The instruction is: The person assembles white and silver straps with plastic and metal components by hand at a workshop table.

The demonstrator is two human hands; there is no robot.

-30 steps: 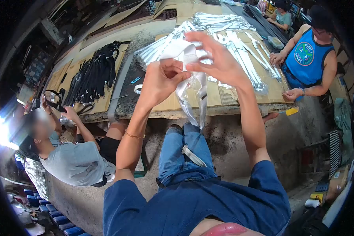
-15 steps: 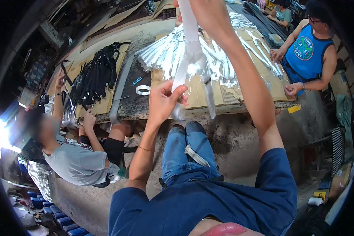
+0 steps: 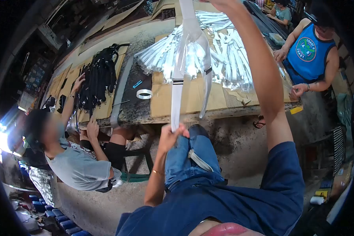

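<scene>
White suspenders hang stretched between my two hands, splitting into two straps below a wide joint. A black band marks each strap. Down by my knees, my left hand is closed around the lower end of the nearer strap. The other strap dangles loose over the table edge. High up at the top edge is my right hand, its fingers partly cut off by the frame; the upper end of the suspenders runs up out of view beside it. Behind lies a fanned pile of shiny white straps on cardboard.
A tape roll and a blue cutter lie on the table. Black straps are heaped on cardboard to the left, where a person in grey sits working. Another person in a blue tank top stands at the right end.
My left hand has slid down the strap toward my knees, pulling it straight. My right hand has moved up and right, partly out of frame. The person in grey reaches toward the black straps.
</scene>
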